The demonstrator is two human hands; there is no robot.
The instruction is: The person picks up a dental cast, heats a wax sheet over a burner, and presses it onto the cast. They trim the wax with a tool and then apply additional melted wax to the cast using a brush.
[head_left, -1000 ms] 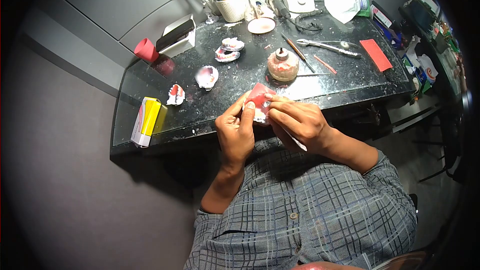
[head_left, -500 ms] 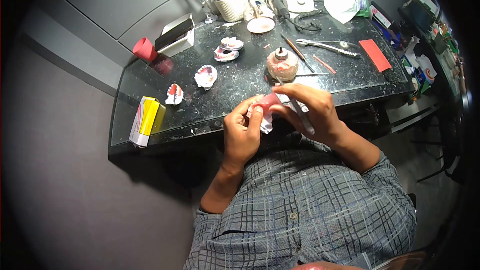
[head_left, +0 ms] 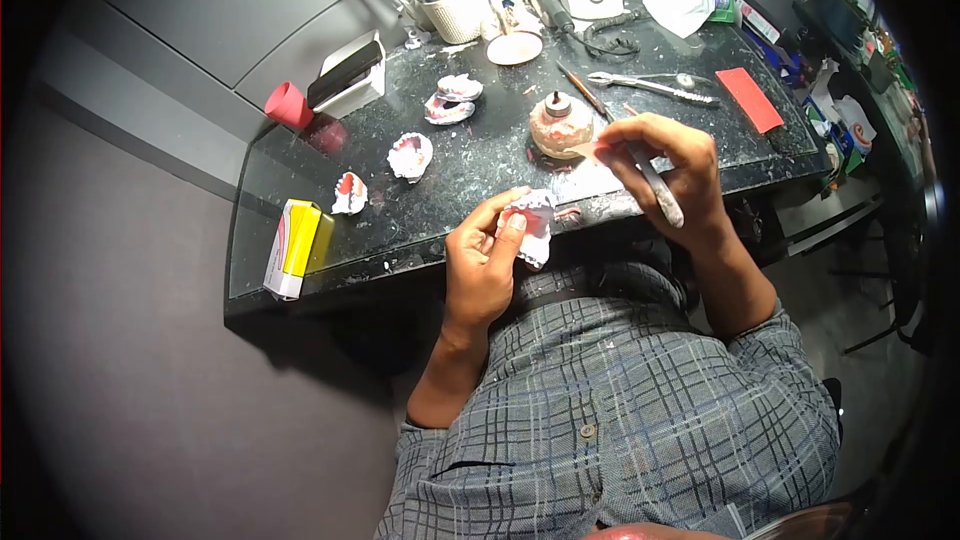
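Observation:
My left hand grips a white dental cast with pink wax on it, the thumb pressed against the wax. It is held just off the front edge of the desk. My right hand is closed round a wax knife with a pale handle slanting down to the right. The knife's tip end, at the pinched fingers, comes close to a round glass spirit burner spotted with pink wax. A small pink strip rests on the desk edge beside the cast.
More dental casts stand left of the burner. A yellow-and-white box and a pink cup are at the left. Behind the burner lie a brown-handled tool and metal pliers; a red wax sheet lies to the right.
My right hand has moved up and right, away from the cast, taking the knife toward the burner. The pink sheet between my hands no longer shows there. My left hand keeps its hold.

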